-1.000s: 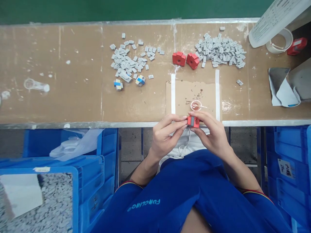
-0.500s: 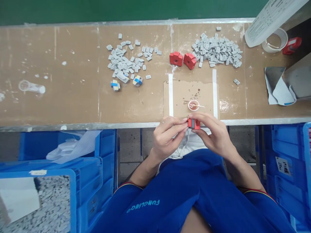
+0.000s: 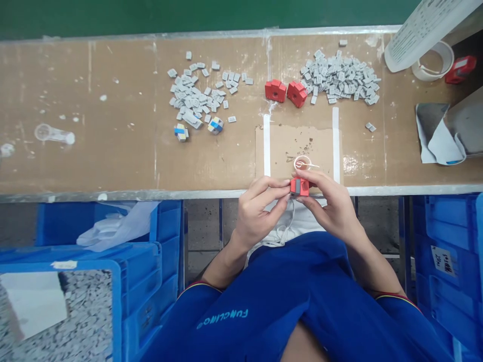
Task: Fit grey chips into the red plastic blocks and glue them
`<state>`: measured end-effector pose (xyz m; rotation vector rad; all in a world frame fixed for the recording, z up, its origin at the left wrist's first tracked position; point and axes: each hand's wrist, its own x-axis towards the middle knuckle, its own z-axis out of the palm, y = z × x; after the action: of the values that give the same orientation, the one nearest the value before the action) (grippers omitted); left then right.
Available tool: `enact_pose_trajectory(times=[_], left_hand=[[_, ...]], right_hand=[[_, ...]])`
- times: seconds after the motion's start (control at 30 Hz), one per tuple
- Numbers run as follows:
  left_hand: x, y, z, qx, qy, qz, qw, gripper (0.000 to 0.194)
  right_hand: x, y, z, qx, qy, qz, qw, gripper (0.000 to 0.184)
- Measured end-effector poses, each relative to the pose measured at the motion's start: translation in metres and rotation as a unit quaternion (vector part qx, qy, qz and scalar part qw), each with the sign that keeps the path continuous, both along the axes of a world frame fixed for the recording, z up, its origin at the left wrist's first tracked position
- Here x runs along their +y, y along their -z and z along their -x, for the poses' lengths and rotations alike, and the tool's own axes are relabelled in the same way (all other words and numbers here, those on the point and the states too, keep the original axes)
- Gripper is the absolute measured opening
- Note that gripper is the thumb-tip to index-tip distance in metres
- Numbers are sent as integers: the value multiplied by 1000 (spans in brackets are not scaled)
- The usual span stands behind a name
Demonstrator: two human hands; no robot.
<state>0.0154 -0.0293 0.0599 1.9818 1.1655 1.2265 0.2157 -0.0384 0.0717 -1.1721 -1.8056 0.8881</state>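
Observation:
Between my two hands, at the table's front edge, is a red plastic block point(image 3: 303, 188) with a grey strip on its side. My left hand point(image 3: 260, 208) pinches the block's left end with thumb and fingertips. From the right, my right hand point(image 3: 332, 203) grips it, fingers bent around the far side and thumb below. Just behind the block stands a small round cup point(image 3: 302, 163) with a thin white stick across its rim. Two more red blocks, one upright-looking point(image 3: 275, 91) and one turned askew point(image 3: 297, 94), rest farther back.
Small grey tiles lie in a right pile point(image 3: 341, 75) and a left pile point(image 3: 196, 93), with two blue-and-yellow pieces point(image 3: 216, 125) near the left one. A bottle point(image 3: 418, 37) and tape roll point(image 3: 433, 63) stand far right. Blue crates point(image 3: 141, 276) flank my seat.
The red block has tilted slightly in my hands, so more of its side with a round hole shows. Both hands keep their hold; the whole view has shifted a little.

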Motion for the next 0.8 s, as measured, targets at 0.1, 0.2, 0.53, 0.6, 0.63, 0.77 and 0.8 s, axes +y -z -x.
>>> enact_pose_trajectory(times=[0.1,0.2,0.53,0.6,0.63,0.77,0.8], left_hand=[[-1,-1,-2,-1,-4,9,1000,15],[-3,1,-5,-2,-10,6,1000,14],[-5,4,-4,-12,-3,10,1000,16],[-3,2,-3,-17,19,27,999,16],[-2,1,-2,-18,31,35,999,16],[1,-1,-1,-46,51,58,996,13],[1,-1,-1,-58,52,62,995,12]], right_hand=[[1,-2,-1,-6,-2,-8,1000,43],[2,-6,-3,-18,-12,-19,1000,41],[-1,-1,-4,-10,-18,-10,1000,42],[-4,4,-4,25,-8,18,999,43],[-5,6,-4,46,-5,36,998,43],[-7,11,-5,119,-7,100,988,42],[-8,11,-4,139,-9,115,984,41]])
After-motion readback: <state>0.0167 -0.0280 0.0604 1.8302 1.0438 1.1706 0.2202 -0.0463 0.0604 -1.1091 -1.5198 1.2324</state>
